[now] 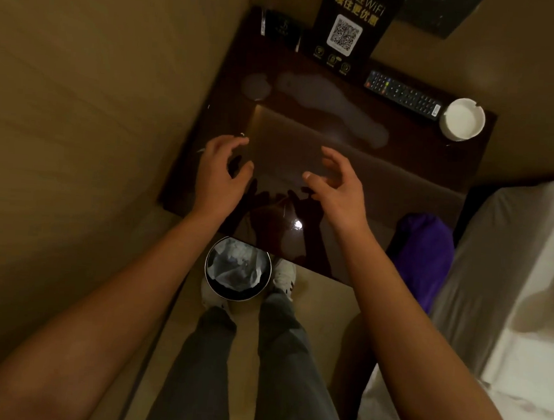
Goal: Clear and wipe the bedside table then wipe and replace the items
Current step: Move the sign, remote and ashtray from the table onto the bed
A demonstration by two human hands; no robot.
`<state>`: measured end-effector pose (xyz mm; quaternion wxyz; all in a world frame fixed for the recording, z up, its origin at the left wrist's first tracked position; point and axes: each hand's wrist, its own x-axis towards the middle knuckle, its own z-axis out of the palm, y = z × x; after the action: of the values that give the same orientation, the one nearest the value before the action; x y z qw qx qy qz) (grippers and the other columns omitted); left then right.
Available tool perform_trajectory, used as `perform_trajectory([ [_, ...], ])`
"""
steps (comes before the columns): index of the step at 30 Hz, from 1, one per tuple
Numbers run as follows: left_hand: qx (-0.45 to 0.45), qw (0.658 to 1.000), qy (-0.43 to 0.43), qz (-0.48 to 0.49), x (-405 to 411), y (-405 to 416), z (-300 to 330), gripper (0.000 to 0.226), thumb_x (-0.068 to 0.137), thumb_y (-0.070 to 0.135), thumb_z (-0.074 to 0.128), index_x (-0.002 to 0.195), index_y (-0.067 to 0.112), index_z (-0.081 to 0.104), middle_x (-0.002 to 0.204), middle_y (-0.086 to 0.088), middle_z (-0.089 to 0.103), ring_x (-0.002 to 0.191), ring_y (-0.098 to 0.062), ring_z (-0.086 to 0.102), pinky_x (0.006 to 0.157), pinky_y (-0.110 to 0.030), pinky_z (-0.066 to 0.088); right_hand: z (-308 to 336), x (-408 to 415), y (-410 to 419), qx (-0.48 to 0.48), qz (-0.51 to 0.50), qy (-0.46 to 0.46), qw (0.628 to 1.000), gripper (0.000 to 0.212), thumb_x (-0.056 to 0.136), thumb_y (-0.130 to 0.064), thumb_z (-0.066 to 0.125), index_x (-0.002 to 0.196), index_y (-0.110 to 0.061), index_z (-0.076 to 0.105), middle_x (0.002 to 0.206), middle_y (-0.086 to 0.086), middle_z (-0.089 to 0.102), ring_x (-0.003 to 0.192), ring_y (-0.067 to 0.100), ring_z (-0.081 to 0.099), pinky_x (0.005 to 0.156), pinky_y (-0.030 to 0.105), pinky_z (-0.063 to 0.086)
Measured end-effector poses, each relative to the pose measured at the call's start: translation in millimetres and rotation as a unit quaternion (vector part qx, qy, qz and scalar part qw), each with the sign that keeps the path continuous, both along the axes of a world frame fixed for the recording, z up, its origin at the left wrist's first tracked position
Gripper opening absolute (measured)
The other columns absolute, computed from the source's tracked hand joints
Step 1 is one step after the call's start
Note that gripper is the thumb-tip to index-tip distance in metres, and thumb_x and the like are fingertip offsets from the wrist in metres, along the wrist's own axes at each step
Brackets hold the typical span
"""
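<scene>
Your left hand (221, 170) and right hand (338, 184) hover over the dark surface (300, 231) with fingers spread and holding nothing, likely poised to start clearing. Behind the hands, along the back edge, sit one dark box (280, 28), one WiFi sign (350, 31), one remote (403, 94) and one white ashtray (462, 119); right of the surface, one purple cloth (425, 249) lies by the bed (510, 275).

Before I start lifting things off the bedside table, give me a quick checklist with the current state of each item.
1. Left hand empty: ok.
2. Right hand empty: ok.
3. Items reachable at the back edge, namely remote, ashtray, WiFi sign: ok.
4. Ashtray empty inside: ok, looks clean.
5. Cloth ready: purple cloth lies beside the table, not in hand: not ok.
6. Tabletop clean: smudges visible: not ok.
</scene>
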<state>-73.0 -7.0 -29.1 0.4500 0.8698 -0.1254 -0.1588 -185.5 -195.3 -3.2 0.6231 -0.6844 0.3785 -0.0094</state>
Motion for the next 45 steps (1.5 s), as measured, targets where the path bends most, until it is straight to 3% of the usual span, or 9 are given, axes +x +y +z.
perform_trajectory([
  [6, 0.043, 0.999, 0.006, -0.027, 3, -1, -11, 0.039, 0.094, 0.020, 0.070, 0.132, 0.024, 0.063, 0.142, -0.003, 0.048, 0.129, -0.020, 0.052, 0.110, -0.042, 0.048, -9, 2, -14, 0.001, -0.008, 0.011, 1.000, 0.050, 0.091, -0.023, 0.077, 0.135, -0.035, 0.058, 0.137, -0.006, 0.055, 0.088, 0.000, 0.069, 0.087, 0.032, 0.061],
  [11, 0.058, 0.998, -0.009, -0.037, 21, -17, -9, 0.040, 0.094, 0.021, 0.069, 0.134, 0.023, 0.062, 0.145, -0.004, 0.047, 0.131, -0.023, 0.052, 0.108, -0.043, 0.049, -9, 14, -26, 0.002, -0.015, 0.008, 1.000, 0.050, 0.090, -0.022, 0.078, 0.134, -0.035, 0.058, 0.134, -0.004, 0.058, 0.091, 0.007, 0.070, 0.089, 0.039, 0.062],
  [19, 0.071, 0.995, -0.048, -0.048, 69, -48, -4, 0.040, 0.094, 0.021, 0.068, 0.133, 0.020, 0.063, 0.144, -0.007, 0.048, 0.128, -0.027, 0.052, 0.107, -0.044, 0.047, -9, 42, -52, -0.015, -0.006, 0.021, 1.000, 0.050, 0.090, -0.022, 0.077, 0.136, -0.031, 0.058, 0.115, -0.018, 0.058, 0.098, 0.018, 0.072, 0.090, 0.045, 0.061],
  [23, 0.075, 0.994, -0.059, -0.058, 92, -65, -4, 0.040, 0.093, 0.020, 0.069, 0.133, 0.017, 0.063, 0.142, -0.010, 0.049, 0.126, -0.029, 0.054, 0.107, -0.045, 0.047, -10, 59, -69, -0.021, -0.011, 0.024, 0.999, 0.051, 0.090, -0.020, 0.078, 0.135, -0.030, 0.059, 0.095, -0.023, 0.062, 0.076, -0.003, 0.069, 0.083, 0.038, 0.061],
  [28, 0.073, 0.992, -0.074, -0.076, 108, -81, -4, 0.041, 0.093, 0.021, 0.068, 0.133, 0.017, 0.063, 0.141, -0.010, 0.049, 0.126, -0.029, 0.055, 0.106, -0.044, 0.049, -12, 71, -83, -0.019, -0.021, 0.022, 0.999, 0.051, 0.090, -0.018, 0.077, 0.137, -0.028, 0.060, 0.078, -0.020, 0.060, 0.066, -0.009, 0.065, 0.078, 0.030, 0.059],
  [31, 0.078, 0.990, -0.080, -0.087, 119, -90, -5, 0.041, 0.092, 0.020, 0.068, 0.133, 0.017, 0.063, 0.142, -0.010, 0.049, 0.127, -0.028, 0.054, 0.106, -0.042, 0.049, -12, 79, -90, -0.024, -0.016, 0.016, 0.999, 0.051, 0.090, -0.018, 0.077, 0.137, -0.027, 0.059, 0.088, -0.022, 0.062, 0.068, -0.010, 0.065, 0.078, 0.030, 0.060],
  [36, 0.103, 0.984, -0.103, -0.106, 138, -111, -6, 0.042, 0.091, 0.022, 0.067, 0.133, 0.017, 0.063, 0.141, -0.010, 0.049, 0.129, -0.027, 0.052, 0.105, -0.028, 0.043, -12, 94, -106, -0.030, -0.017, 0.002, 0.999, 0.051, 0.089, -0.018, 0.078, 0.135, -0.029, 0.059, 0.118, -0.015, 0.060, 0.083, 0.005, 0.067, 0.080, 0.038, 0.061],
  [38, 0.108, 0.982, -0.110, -0.109, 147, -117, -4, 0.042, 0.091, 0.022, 0.067, 0.133, 0.017, 0.063, 0.141, -0.010, 0.049, 0.128, -0.027, 0.052, 0.105, -0.029, 0.044, -13, 98, -112, -0.037, -0.019, -0.004, 0.999, 0.052, 0.089, -0.020, 0.078, 0.136, -0.029, 0.059, 0.127, -0.009, 0.058, 0.083, 0.000, 0.068, 0.078, 0.033, 0.062],
  [45, 0.140, 0.969, -0.148, -0.140, 172, -140, -1, 0.044, 0.091, 0.022, 0.066, 0.135, 0.019, 0.060, 0.144, -0.010, 0.048, 0.129, -0.030, 0.049, 0.104, -0.033, 0.042, -13, 114, -134, -0.040, -0.027, -0.006, 0.999, 0.056, 0.088, -0.024, 0.078, 0.138, -0.031, 0.056, 0.128, -0.008, 0.057, 0.090, 0.003, 0.068, 0.081, 0.035, 0.062],
])
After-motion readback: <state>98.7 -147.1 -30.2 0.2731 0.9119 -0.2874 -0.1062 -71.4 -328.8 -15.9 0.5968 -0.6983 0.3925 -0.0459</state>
